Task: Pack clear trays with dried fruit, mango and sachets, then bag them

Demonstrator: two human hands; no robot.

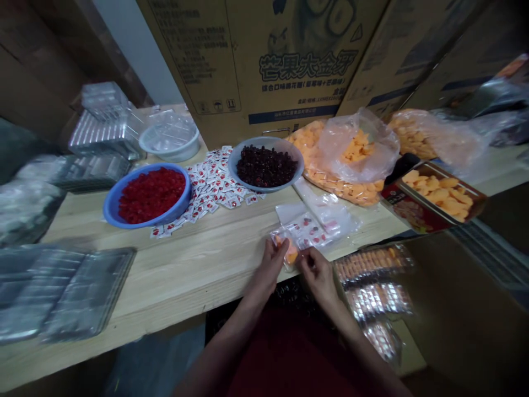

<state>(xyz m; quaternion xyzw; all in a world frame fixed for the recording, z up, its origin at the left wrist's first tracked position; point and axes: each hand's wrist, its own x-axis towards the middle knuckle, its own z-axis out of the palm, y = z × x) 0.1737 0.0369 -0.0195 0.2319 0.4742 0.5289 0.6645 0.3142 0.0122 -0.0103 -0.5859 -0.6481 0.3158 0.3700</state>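
Both hands (295, 267) pinch the edges of a small clear packet (287, 249), just in front of the printed bags (311, 230); it looks light, slippery and limp, best gripped by its rim

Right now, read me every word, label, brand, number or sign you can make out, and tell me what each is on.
"芒果大金牙": large print on the big carton.
"综合口味棉花糖(草莓味+芒果味)": the line below, soft but seemingly this.
"盒装": under that, at the right.
Too small or blurred: the carton's other print, the neighboring carton, the small white packets, the red box.
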